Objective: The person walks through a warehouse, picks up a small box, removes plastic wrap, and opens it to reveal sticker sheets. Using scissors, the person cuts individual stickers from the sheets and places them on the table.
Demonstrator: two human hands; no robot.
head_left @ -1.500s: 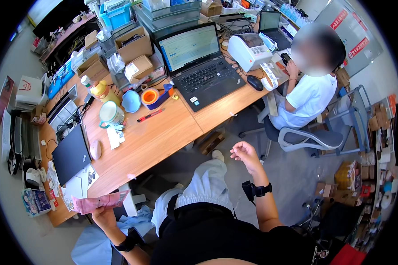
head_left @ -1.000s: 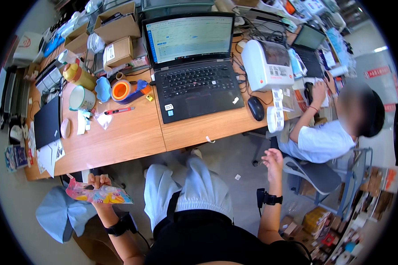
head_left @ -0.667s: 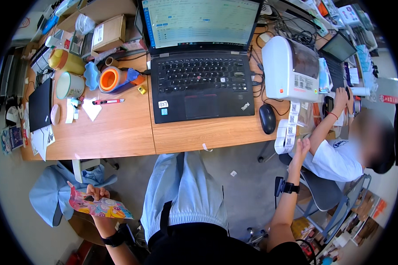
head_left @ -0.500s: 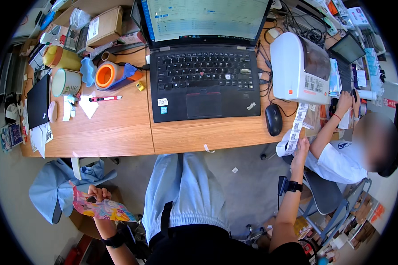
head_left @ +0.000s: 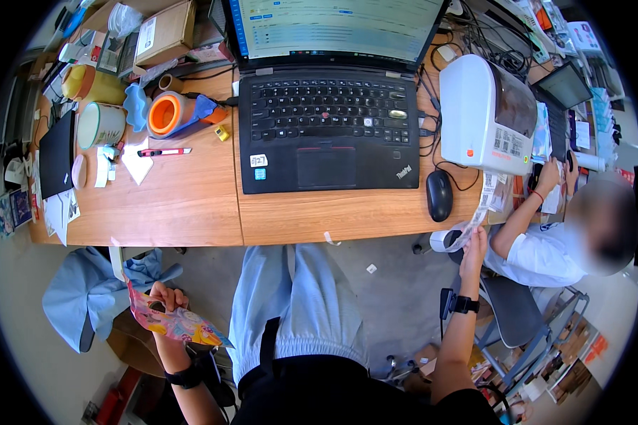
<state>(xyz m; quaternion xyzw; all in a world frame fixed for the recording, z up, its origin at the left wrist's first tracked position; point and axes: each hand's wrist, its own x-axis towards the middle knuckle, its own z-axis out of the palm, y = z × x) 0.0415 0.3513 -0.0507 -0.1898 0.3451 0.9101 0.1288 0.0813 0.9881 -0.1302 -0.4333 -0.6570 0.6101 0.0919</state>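
Observation:
My left hand (head_left: 169, 296) is closed on a flat, colourful printed packet (head_left: 184, 327), mostly pink and yellow. It is held below the desk's front edge, left of my legs. On the other side, my right hand (head_left: 473, 253) pinches a strip of white printed labels (head_left: 480, 212). That strip hangs from the front of a white label printer (head_left: 468, 113) and curls into a loop beside my fingers. The strip is bent, and its print is partly turned away.
A black laptop (head_left: 329, 159) stands open mid-desk, with a mouse (head_left: 439, 195) to its right. A utility knife (head_left: 164, 151), a cup (head_left: 101, 126) and an orange tape roll (head_left: 166, 117) lie left. Another person (head_left: 546, 244) sits at right. A blue cloth (head_left: 78, 294) hangs below the desk's left.
The label strip has bent and turned, so less of its print faces me. My left hand and the packet have shifted slightly right and up. The view has shifted a little.

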